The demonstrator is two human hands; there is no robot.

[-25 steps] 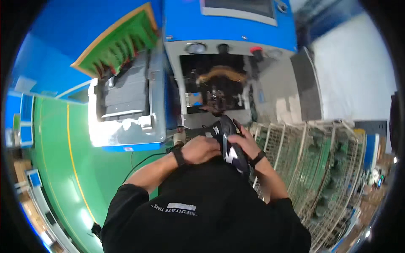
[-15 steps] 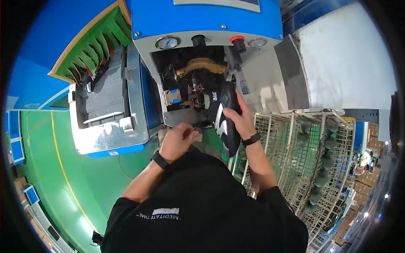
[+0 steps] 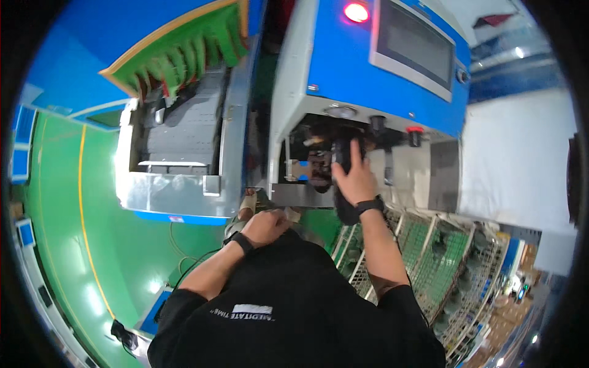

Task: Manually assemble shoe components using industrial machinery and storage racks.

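I have one black shoe [image 3: 345,184] in my right hand [image 3: 354,181], fingers wrapped over it, pushing it into the open bay of the blue machine [image 3: 368,73] ahead of me. My left hand [image 3: 265,228] sits near my chest, fingers curled around something small I cannot make out. One red lamp [image 3: 356,12] glows above one screen [image 3: 420,46]. To the left runs one grey conveyor [image 3: 187,132]. Wire racks [image 3: 442,257] on the right hold dark shapes, uncountable.
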